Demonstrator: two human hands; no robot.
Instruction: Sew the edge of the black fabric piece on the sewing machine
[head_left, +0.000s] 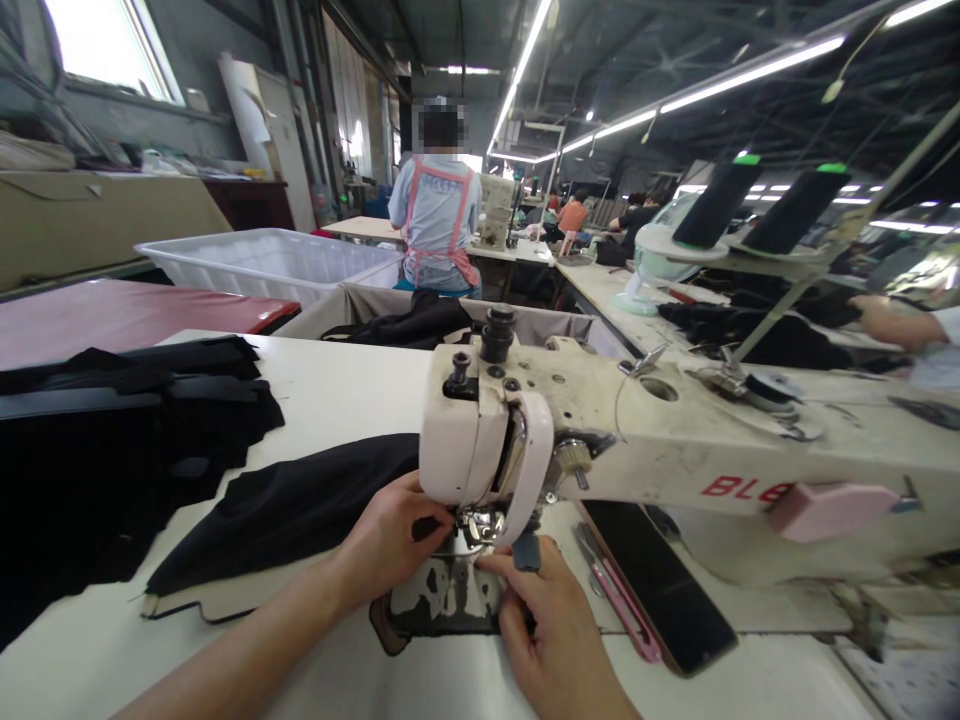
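Note:
My left hand point(386, 535) is at the left of the sewing machine's presser foot point(480, 527), thumb and forefinger brought together in a pinch. Whatever lies between those fingertips is too small to make out. My right hand point(559, 625) is curled on the other side, its forefinger reaching to the metal plate just below the foot. A small grey-blue piece point(526, 552) shows at that finger; its kind is unclear. Black fabric point(300, 500) with a pale layer under its edge lies left of the sewing machine point(480, 430), partly behind my left wrist.
Right of my right hand lie pink-handled thread snips point(622, 605) and a dark phone point(660, 580). A black fabric stack point(90, 450) covers the table's left. Behind are a white bin point(262, 260) and a seated person point(442, 210). Another person's hand point(889, 320) is at right.

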